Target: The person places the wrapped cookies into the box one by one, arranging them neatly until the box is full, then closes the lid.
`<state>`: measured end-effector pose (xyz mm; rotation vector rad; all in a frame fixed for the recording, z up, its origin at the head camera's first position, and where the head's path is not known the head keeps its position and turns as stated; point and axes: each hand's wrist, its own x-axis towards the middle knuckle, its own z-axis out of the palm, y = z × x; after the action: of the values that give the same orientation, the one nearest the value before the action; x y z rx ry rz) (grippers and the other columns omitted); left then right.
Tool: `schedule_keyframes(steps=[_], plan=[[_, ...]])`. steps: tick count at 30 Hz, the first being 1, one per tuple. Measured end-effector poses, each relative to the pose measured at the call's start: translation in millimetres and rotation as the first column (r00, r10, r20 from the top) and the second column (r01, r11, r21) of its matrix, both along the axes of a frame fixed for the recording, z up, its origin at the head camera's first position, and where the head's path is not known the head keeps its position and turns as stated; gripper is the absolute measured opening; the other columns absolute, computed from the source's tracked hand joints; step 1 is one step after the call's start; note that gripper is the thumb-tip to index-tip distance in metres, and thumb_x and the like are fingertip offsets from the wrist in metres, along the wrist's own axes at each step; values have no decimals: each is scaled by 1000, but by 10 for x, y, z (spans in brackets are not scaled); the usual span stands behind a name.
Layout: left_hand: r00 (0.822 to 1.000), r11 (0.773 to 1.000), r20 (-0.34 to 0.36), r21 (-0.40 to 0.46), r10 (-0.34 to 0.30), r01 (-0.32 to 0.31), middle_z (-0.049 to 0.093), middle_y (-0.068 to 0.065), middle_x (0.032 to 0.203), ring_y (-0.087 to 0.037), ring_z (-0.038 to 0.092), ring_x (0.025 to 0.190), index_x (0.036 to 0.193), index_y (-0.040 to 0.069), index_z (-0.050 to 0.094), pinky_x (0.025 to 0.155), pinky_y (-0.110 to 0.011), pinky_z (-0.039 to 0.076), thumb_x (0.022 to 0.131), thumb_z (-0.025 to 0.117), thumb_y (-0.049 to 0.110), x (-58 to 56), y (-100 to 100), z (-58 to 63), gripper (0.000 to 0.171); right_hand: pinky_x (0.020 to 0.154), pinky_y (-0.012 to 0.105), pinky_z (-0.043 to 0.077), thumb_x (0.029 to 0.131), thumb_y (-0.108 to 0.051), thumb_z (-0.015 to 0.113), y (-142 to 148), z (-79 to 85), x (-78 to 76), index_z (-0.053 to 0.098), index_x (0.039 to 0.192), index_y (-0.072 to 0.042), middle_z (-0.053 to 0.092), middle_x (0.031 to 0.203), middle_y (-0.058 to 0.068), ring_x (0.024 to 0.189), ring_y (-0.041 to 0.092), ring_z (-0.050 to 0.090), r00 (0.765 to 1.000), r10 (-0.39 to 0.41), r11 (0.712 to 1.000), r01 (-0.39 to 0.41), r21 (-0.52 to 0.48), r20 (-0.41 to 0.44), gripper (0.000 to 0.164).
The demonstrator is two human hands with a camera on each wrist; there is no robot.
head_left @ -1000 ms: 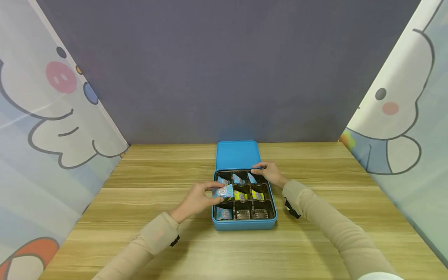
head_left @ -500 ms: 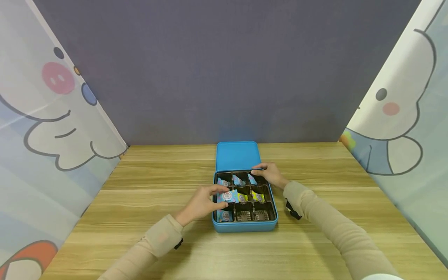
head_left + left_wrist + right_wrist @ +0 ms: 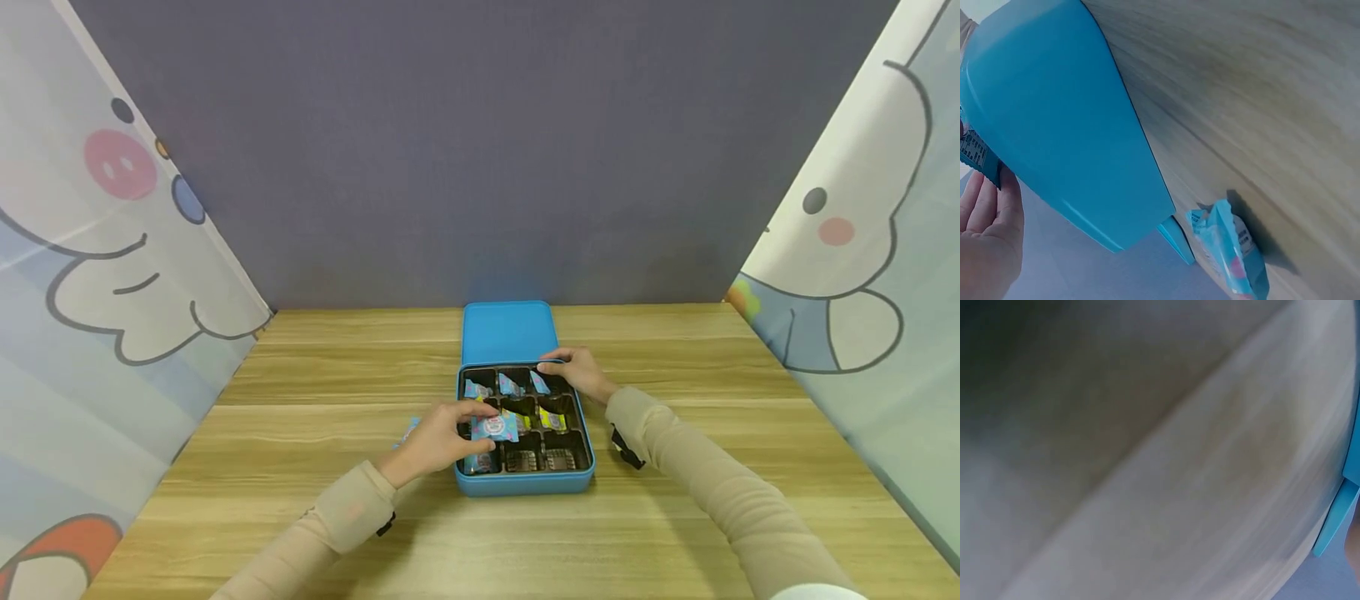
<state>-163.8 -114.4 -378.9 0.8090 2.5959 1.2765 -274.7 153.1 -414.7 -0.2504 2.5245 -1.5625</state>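
Shifted rightward over the past second, a blue packet (image 3: 495,427) hangs pinched in the left hand (image 3: 441,437) over the box (image 3: 525,484); the right hand (image 3: 587,376) grips its back rim. Seven of nine compartments (image 3: 560,459) look filled, two front ones bare; another packet (image 3: 1230,250) lies beside it.

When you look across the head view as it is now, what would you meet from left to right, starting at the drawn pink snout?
Drawn pink snout, drawn blue oval, left hand, blue packet pinched by that hand, right hand, drawn pink cheek.
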Motion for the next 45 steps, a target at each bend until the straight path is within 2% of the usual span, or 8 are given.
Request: schedule_keyframes(steps=[8,15,19,24,28,36,45], plan=[[1000,999,-10,-44,-16,16,63,2,114,-17,58,108,117,16,60,93,-29,48,80,70,27,33,46,-25,40,105,44,35,81,-30,68,-6,-8,13,65,111,-7,55,124,15,126,34,40,1000,-10,1000,10,-2,22,38],[996,996,-68,-81,-52,46,64,3,111,-15,59,104,116,16,61,89,-33,51,80,70,28,70,110,-30,39,104,45,37,83,-28,67,-19,6,-3,65,111,-6,57,121,16,123,35,43,1000,-14,1000,14,23,-4,36],[994,992,-86,-107,-69,60,65,4,109,-11,59,99,115,17,62,84,-29,51,80,70,30,90,140,-35,38,103,44,38,82,-30,67,-24,8,-5,65,111,-6,57,122,16,122,35,44,1000,-5,1000,5,29,-4,37],[984,981,-148,-179,-97,70,65,5,110,-8,60,95,116,17,62,79,-22,51,81,68,32,108,176,-40,38,103,45,38,83,-29,67,-21,7,0,65,111,-7,56,122,15,122,35,43,1000,-8,1000,8,23,-2,36],[977,973,-189,-226,-101,56,65,6,109,-8,60,94,116,18,62,77,-21,51,81,68,32,123,208,-21,38,101,44,40,83,-29,66,-21,6,-2,65,111,-6,57,121,16,120,35,46,1000,-6,1000,6,23,-8,37],[975,952,-202,-307,-89,23,63,7,113,-10,58,98,116,21,62,78,-22,51,83,65,36,145,280,4,37,103,45,38,81,-30,68,-25,17,-11,65,110,-5,57,122,16,122,35,44,1000,-18,1000,18,13,-6,38],[972,949,-210,-312,-103,33,63,5,112,-11,58,101,116,18,62,82,-23,51,82,66,35,136,336,-7,38,102,44,39,82,-31,67,-16,19,3,65,111,-6,55,123,16,121,35,44,1000,-4,1000,4,27,2,38]])
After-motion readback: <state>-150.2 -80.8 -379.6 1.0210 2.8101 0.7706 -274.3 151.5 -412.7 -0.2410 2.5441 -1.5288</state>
